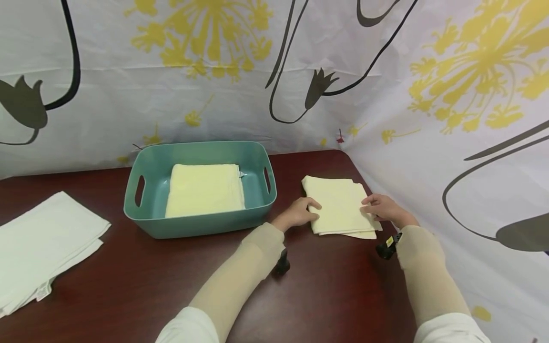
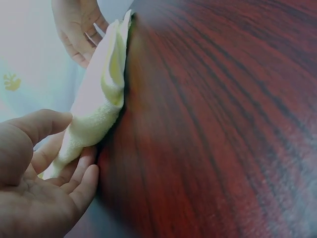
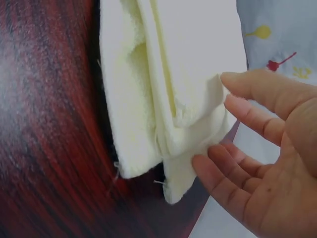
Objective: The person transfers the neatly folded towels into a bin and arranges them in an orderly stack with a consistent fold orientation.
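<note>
A folded pale-yellow towel (image 1: 339, 205) lies near the table's right end, its layers unevenly stacked at the near right corner. My left hand (image 1: 298, 213) grips its left edge; in the left wrist view the thumb rests above the folded edge and the fingers (image 2: 81, 183) reach underneath. At the opposite edge is my right hand (image 1: 387, 209). The right wrist view has its thumb (image 3: 247, 83) against the upper layers and its fingers curled by the loose lower corner. Another folded yellow towel (image 1: 206, 188) lies flat inside a teal plastic basket (image 1: 201, 227).
The basket, with a handle hole in each end, stands left of my left hand. Folded white towels (image 1: 43, 247) lie stacked at the table's left. A flower-patterned curtain (image 1: 240, 105) borders the dark red-brown table (image 1: 171, 286) behind and on the right.
</note>
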### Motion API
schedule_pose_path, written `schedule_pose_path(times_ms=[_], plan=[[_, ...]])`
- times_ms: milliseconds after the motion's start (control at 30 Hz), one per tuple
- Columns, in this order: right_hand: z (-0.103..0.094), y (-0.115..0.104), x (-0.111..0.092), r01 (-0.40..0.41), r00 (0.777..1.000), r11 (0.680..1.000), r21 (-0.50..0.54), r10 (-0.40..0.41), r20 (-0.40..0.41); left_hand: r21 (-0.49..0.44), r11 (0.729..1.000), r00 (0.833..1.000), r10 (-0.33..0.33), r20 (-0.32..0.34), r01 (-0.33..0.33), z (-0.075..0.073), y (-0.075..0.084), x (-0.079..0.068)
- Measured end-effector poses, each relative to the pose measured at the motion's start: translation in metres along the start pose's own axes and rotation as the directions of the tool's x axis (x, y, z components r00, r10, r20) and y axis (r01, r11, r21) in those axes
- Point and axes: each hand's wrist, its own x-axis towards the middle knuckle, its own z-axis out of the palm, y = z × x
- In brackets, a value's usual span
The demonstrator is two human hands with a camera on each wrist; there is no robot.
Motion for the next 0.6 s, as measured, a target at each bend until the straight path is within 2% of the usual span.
schedule_pose_path(times_ms=[300, 600], plan=[[0.007, 0.0, 0.01, -0.011, 0.999, 1.0, 0.016, 0.012, -0.05, -0.061, 0.998, 0.997, -0.018, -0.075, 0.013, 0.006, -0.006, -0.002], [0.019, 0.004, 0.018, -0.019, 0.994, 0.997, -0.072, 0.011, -0.109, -0.067, 0.998, 0.992, -0.012, -0.128, 0.003, 0.012, -0.008, -0.008]])
